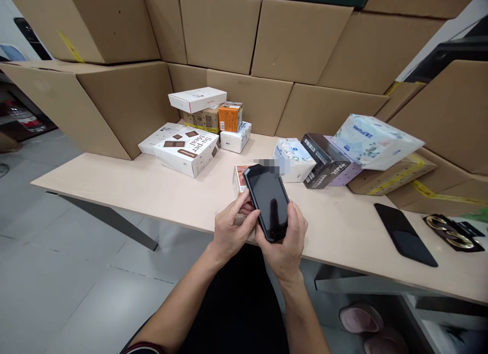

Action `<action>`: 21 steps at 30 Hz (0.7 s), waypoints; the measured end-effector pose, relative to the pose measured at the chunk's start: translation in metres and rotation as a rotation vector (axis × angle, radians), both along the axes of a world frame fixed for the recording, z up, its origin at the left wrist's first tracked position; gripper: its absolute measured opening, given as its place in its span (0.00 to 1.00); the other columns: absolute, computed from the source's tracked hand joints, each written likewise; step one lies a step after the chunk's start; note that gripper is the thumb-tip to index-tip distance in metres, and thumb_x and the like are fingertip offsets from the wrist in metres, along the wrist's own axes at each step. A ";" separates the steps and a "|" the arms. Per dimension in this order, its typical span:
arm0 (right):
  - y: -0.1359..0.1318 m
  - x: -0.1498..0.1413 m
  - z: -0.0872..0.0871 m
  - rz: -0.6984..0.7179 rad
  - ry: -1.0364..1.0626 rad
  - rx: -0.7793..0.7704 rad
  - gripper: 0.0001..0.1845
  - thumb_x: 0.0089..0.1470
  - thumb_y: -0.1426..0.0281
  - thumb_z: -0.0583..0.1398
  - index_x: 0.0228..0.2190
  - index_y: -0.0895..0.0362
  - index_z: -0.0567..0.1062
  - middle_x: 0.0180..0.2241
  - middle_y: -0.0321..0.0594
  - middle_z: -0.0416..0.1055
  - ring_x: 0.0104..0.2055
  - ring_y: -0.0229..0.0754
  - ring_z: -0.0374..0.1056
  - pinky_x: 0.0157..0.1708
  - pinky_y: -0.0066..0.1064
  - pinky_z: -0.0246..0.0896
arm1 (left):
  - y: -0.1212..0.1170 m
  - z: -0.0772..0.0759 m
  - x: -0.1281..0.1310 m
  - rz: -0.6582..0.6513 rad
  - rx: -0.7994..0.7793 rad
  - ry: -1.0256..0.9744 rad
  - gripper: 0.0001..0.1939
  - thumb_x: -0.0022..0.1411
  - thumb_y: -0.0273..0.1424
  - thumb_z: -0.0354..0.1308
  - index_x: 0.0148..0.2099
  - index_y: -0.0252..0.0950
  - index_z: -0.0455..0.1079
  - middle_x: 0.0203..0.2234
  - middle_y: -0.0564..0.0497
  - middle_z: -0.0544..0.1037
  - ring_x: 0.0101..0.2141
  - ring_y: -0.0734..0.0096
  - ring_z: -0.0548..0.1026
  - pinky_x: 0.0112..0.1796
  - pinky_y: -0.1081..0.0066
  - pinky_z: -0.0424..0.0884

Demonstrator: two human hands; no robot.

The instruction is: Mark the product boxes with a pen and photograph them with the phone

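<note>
The head view showed a dark handheld device (271,199) above the table (183,201), tilted, screen toward the person, before a small orange-and-white box (239,178). The right hand (284,249) clasped its lower end; the left hand (233,226) was closed on its left edge. The step seemed to be handling the device; any next move called for a steady grip.

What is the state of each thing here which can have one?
Handheld device: screen dark, held by left hand and right hand
White chocolate box: lying flat, appears closed
Thin white box: appears closed
Orange box: appears closed
Black box: appears closed
Large tissue pack: appears unopened
Dark slab: lying on table
</note>
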State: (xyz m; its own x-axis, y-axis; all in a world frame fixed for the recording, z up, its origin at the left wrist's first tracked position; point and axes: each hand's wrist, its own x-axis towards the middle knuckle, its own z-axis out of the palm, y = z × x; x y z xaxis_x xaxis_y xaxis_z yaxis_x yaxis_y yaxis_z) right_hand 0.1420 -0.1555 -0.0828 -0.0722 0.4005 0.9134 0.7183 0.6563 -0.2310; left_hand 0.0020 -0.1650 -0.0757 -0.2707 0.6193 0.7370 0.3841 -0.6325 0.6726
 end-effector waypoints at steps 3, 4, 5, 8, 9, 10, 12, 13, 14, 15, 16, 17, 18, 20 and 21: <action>0.000 -0.001 0.000 0.001 -0.003 0.002 0.51 0.51 0.68 0.70 0.69 0.62 0.55 0.56 0.65 0.68 0.57 0.63 0.69 0.48 0.60 0.71 | 0.000 0.001 0.001 0.022 0.004 -0.006 0.29 0.63 0.28 0.66 0.65 0.38 0.69 0.44 0.44 0.84 0.33 0.73 0.81 0.40 0.74 0.81; -0.001 -0.001 0.001 0.002 -0.005 -0.001 0.51 0.51 0.68 0.70 0.69 0.62 0.54 0.56 0.65 0.68 0.57 0.63 0.68 0.48 0.60 0.71 | 0.000 0.001 0.001 0.025 0.005 -0.010 0.28 0.63 0.28 0.66 0.65 0.38 0.69 0.45 0.44 0.84 0.33 0.74 0.81 0.39 0.75 0.81; -0.001 -0.001 0.001 0.003 -0.007 -0.002 0.51 0.51 0.68 0.70 0.69 0.62 0.54 0.56 0.65 0.68 0.57 0.63 0.68 0.48 0.60 0.71 | -0.001 0.001 0.001 0.024 0.007 -0.013 0.28 0.63 0.28 0.66 0.65 0.38 0.69 0.45 0.45 0.84 0.33 0.74 0.81 0.39 0.76 0.81; -0.001 0.000 0.001 0.005 -0.012 0.005 0.51 0.51 0.68 0.69 0.69 0.62 0.54 0.56 0.65 0.68 0.58 0.63 0.68 0.48 0.60 0.71 | 0.000 0.001 0.001 0.017 0.006 -0.017 0.29 0.63 0.28 0.67 0.65 0.38 0.69 0.44 0.45 0.84 0.33 0.75 0.81 0.39 0.77 0.81; -0.001 0.000 0.001 0.007 -0.013 0.008 0.51 0.51 0.68 0.69 0.69 0.62 0.54 0.56 0.65 0.68 0.57 0.63 0.68 0.48 0.60 0.71 | 0.000 0.001 0.001 0.017 0.008 -0.016 0.29 0.63 0.28 0.67 0.65 0.37 0.69 0.43 0.46 0.84 0.32 0.75 0.81 0.39 0.77 0.81; 0.000 0.000 0.001 0.009 -0.015 0.010 0.51 0.51 0.68 0.70 0.69 0.63 0.54 0.56 0.65 0.68 0.57 0.63 0.68 0.48 0.60 0.71 | 0.000 0.001 0.001 0.017 0.009 -0.016 0.29 0.63 0.29 0.67 0.65 0.37 0.70 0.42 0.46 0.85 0.32 0.75 0.81 0.39 0.77 0.81; 0.000 0.000 0.001 0.013 -0.017 0.011 0.50 0.51 0.67 0.70 0.69 0.62 0.54 0.56 0.65 0.68 0.57 0.63 0.68 0.48 0.60 0.72 | 0.000 0.002 0.001 0.023 0.011 -0.022 0.28 0.63 0.29 0.67 0.64 0.36 0.71 0.40 0.46 0.85 0.31 0.75 0.80 0.38 0.77 0.81; 0.000 0.001 0.001 0.013 -0.019 0.007 0.50 0.51 0.67 0.69 0.69 0.62 0.54 0.56 0.64 0.68 0.57 0.63 0.68 0.48 0.60 0.72 | 0.000 0.002 0.000 0.023 0.011 -0.027 0.27 0.62 0.29 0.67 0.63 0.36 0.72 0.39 0.47 0.84 0.31 0.75 0.80 0.38 0.77 0.81; 0.000 0.001 0.001 0.013 -0.022 0.000 0.50 0.52 0.67 0.69 0.69 0.61 0.54 0.56 0.64 0.68 0.58 0.63 0.68 0.48 0.60 0.72 | 0.000 0.002 0.000 0.020 0.009 -0.034 0.27 0.62 0.29 0.68 0.63 0.36 0.72 0.38 0.47 0.84 0.31 0.75 0.80 0.37 0.77 0.80; -0.001 0.001 0.001 0.013 -0.025 -0.009 0.50 0.52 0.66 0.69 0.69 0.60 0.54 0.56 0.63 0.68 0.58 0.62 0.68 0.49 0.60 0.72 | 0.000 0.003 0.000 0.015 0.005 -0.043 0.26 0.62 0.29 0.68 0.62 0.36 0.73 0.37 0.48 0.84 0.31 0.76 0.80 0.37 0.77 0.80; -0.001 0.001 0.001 0.011 -0.028 -0.018 0.49 0.53 0.65 0.68 0.69 0.59 0.53 0.57 0.63 0.68 0.58 0.62 0.68 0.49 0.60 0.72 | 0.000 0.003 0.000 0.008 0.000 -0.053 0.26 0.62 0.28 0.68 0.62 0.36 0.73 0.36 0.48 0.83 0.31 0.76 0.80 0.37 0.77 0.80; -0.001 0.002 0.001 0.010 -0.032 -0.026 0.49 0.54 0.65 0.68 0.69 0.59 0.53 0.57 0.63 0.67 0.58 0.62 0.68 0.49 0.60 0.71 | 0.000 0.004 0.000 0.002 -0.005 -0.061 0.26 0.62 0.28 0.68 0.62 0.36 0.73 0.36 0.48 0.83 0.31 0.76 0.80 0.36 0.77 0.80; -0.001 0.002 0.001 0.010 -0.033 -0.031 0.48 0.54 0.64 0.68 0.69 0.58 0.53 0.57 0.62 0.67 0.58 0.62 0.68 0.49 0.59 0.71 | 0.000 0.004 0.000 -0.003 -0.013 -0.067 0.26 0.62 0.29 0.68 0.61 0.36 0.74 0.35 0.48 0.83 0.31 0.75 0.80 0.36 0.77 0.80; -0.001 0.001 0.002 0.010 -0.029 -0.032 0.48 0.55 0.64 0.67 0.69 0.59 0.53 0.57 0.62 0.67 0.57 0.61 0.68 0.49 0.59 0.71 | 0.000 0.005 0.000 -0.006 -0.033 -0.074 0.25 0.62 0.29 0.68 0.61 0.36 0.74 0.35 0.48 0.83 0.31 0.75 0.79 0.36 0.76 0.80; -0.001 0.001 0.002 0.010 -0.026 -0.029 0.48 0.55 0.65 0.67 0.69 0.59 0.53 0.57 0.62 0.67 0.57 0.62 0.68 0.49 0.59 0.71 | 0.000 0.005 0.000 -0.007 -0.041 -0.074 0.25 0.62 0.30 0.68 0.61 0.36 0.74 0.35 0.48 0.83 0.31 0.74 0.79 0.36 0.76 0.80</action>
